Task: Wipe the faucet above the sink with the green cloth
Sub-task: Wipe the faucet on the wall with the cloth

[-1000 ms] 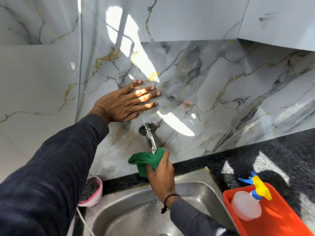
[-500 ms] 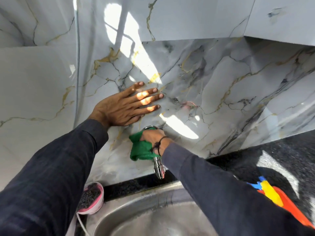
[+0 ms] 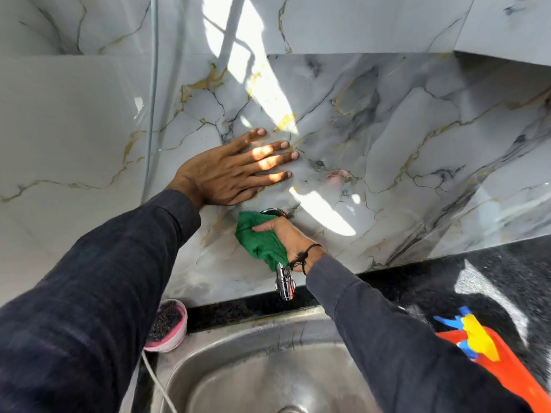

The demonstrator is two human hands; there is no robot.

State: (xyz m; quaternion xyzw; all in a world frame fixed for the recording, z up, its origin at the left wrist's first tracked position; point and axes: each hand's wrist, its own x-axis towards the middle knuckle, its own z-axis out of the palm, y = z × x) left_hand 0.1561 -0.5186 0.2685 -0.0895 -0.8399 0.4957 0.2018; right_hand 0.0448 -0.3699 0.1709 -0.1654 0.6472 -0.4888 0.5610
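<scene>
Above sink (image 3: 238, 347), right hand (image 3: 290, 239) clenches green cloth (image 3: 259, 242) around faucet (image 3: 284, 283) upper body. Left hand (image 3: 226, 174), at 11 o'clock, flat, released, braces wall (image 3: 387, 144). Advice: wrap cloth fully, stroke toward 6 o'clock spout tip.

Green cloth (image 3: 261, 244); chrome faucet (image 3: 285, 283); grey-white marble wall (image 3: 387, 150), gold and dark veins. Black speckled table (image 3: 447, 284); steel sink (image 3: 268, 368). Orange tray (image 3: 507, 371); yellow-blue spray head (image 3: 474, 335); pink-rimmed cup (image 3: 167, 326); dark sleeves (image 3: 89, 278).
</scene>
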